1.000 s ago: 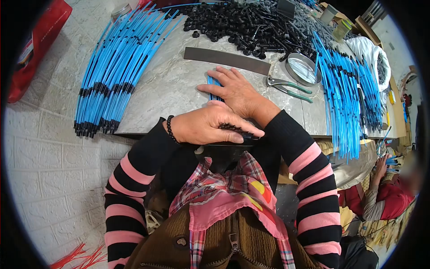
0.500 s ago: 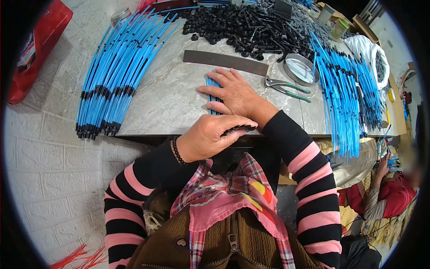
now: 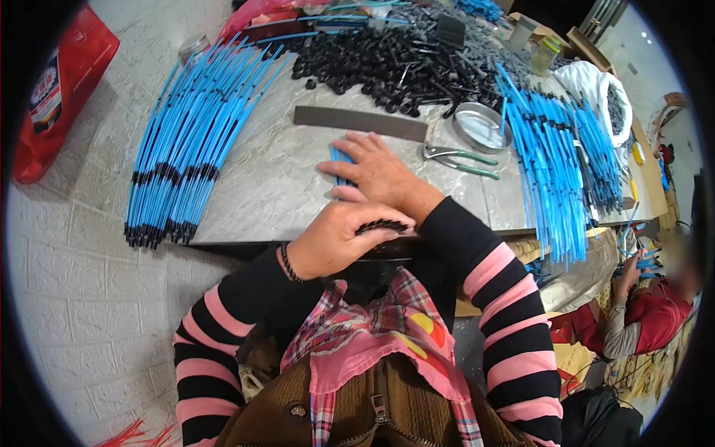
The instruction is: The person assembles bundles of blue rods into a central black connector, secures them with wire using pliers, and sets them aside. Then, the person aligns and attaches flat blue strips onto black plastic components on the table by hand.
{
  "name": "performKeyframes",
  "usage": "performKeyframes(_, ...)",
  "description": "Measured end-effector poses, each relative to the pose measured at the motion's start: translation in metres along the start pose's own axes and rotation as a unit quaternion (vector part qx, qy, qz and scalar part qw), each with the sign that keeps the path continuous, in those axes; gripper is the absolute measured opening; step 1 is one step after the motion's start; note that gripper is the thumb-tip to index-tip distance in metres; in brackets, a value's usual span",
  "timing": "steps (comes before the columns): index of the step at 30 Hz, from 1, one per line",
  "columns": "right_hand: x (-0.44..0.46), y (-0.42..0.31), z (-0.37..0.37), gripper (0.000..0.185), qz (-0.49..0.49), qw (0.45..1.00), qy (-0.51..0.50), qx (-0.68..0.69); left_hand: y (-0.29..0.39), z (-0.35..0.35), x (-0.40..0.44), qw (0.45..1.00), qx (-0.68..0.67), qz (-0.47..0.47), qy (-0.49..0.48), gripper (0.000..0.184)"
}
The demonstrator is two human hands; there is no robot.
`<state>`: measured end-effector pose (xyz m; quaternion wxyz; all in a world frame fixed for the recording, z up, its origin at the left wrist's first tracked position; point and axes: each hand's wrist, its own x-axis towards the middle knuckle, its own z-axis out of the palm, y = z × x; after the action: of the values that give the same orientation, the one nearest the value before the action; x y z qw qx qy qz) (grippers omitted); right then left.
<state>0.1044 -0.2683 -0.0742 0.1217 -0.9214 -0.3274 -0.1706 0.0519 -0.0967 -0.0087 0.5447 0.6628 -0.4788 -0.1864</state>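
"What's the work surface?"

"A grey marbled tabletop (image 3: 261,179), its near edge just in front of the person's checked apron (image 3: 350,328)."

"And the hands? Make them the clock's centre."

"Nearest is the left hand (image 3: 335,237), thumb and fingers clamped around a row of black ends (image 3: 381,225). The right hand (image 3: 383,175) lies just past it, spread flat over blue rods (image 3: 340,155). The two overlap from above; whether they touch, I can't tell."

"How would you do this hold well?"

"I'd keep the left grip even along the row so no end slips out of line, and press the right palm lightly, so the rods lie flat without bending."

"Where do the rods show?"

"Under the right fingers, between nine and ten o'clock of that palm. I can't see whether they join the black ends."

"Farther out?"

"Green-handled pliers (image 3: 462,154) at two, a dark flat strip (image 3: 361,123) at twelve, a heap of small black parts (image 3: 395,71) beyond it."
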Motion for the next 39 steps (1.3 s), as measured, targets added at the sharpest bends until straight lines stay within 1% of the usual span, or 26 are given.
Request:
performKeyframes(2, 0.0, -0.002, -0.001, 0.047, 0.007, 1.0, -0.002, 0.004, -0.001, 0.006, -0.003, 0.997, 0.029, -0.01, 0.065, 0.02)
performKeyframes(3, 0.001, -0.003, 0.0, 0.047, 0.009, 1.0, -0.002, 0.008, -0.001, 0.007, -0.003, 0.997, 0.03, -0.001, 0.064, 0.02)
performKeyframes(6, 0.0, -0.008, 0.001, 0.047, 0.018, 1.0, 0.024, 0.009, -0.001, 0.007, -0.005, 0.997, 0.016, -0.025, 0.073, 0.018)
performKeyframes(8, 0.0, -0.002, -0.006, 0.047, 0.021, 0.999, 0.036, 0.006, 0.001, 0.007, -0.005, 0.997, 0.004, -0.022, 0.074, 0.018)
performKeyframes(11, -0.001, 0.011, -0.02, 0.039, 0.008, 0.99, 0.134, 0.05, 0.003, 0.005, -0.005, 0.996, -0.02, -0.028, 0.076, 0.019)
performKeyframes(12, -0.002, 0.02, -0.027, 0.039, 0.007, 0.99, 0.132, 0.045, 0.002, 0.004, -0.006, 0.996, -0.024, -0.032, 0.076, 0.019)
performKeyframes(14, -0.008, 0.054, -0.049, 0.026, 0.131, 0.961, 0.243, 0.024, 0.001, 0.004, -0.007, 0.996, -0.032, -0.041, 0.077, 0.019)
performKeyframes(16, -0.03, 0.1, -0.065, 0.02, 0.208, 0.943, 0.241, -0.099, 0.0, 0.004, -0.006, 0.996, -0.036, -0.037, 0.074, 0.019)
performKeyframes(18, -0.055, 0.13, -0.084, 0.018, 0.358, 0.906, 0.116, -0.192, 0.0, 0.003, -0.006, 0.996, -0.039, -0.039, 0.068, 0.019)
performKeyframes(20, -0.078, 0.153, -0.089, 0.016, 0.455, 0.852, -0.028, -0.258, 0.0, 0.002, -0.006, 0.996, -0.043, -0.038, 0.07, 0.019)
performKeyframes(25, -0.101, 0.16, -0.084, 0.012, 0.427, 0.87, -0.021, -0.246, -0.002, 0.001, -0.007, 0.996, -0.045, -0.036, 0.073, 0.02)
performKeyframes(28, -0.098, 0.156, -0.086, 0.012, 0.401, 0.879, 0.02, -0.259, -0.003, 0.003, -0.008, 0.995, -0.042, -0.035, 0.079, 0.02)
performKeyframes(33, -0.096, 0.164, -0.084, 0.012, 0.4, 0.889, -0.015, -0.224, -0.005, 0.003, -0.01, 0.995, -0.035, -0.026, 0.086, 0.021)
performKeyframes(37, -0.097, 0.166, -0.081, 0.013, 0.396, 0.884, 0.004, -0.248, -0.004, 0.003, -0.009, 0.995, -0.038, -0.027, 0.089, 0.021)
performKeyframes(39, -0.102, 0.164, -0.083, 0.014, 0.373, 0.895, 0.06, -0.238, -0.003, 0.003, -0.009, 0.995, -0.042, -0.028, 0.089, 0.021)
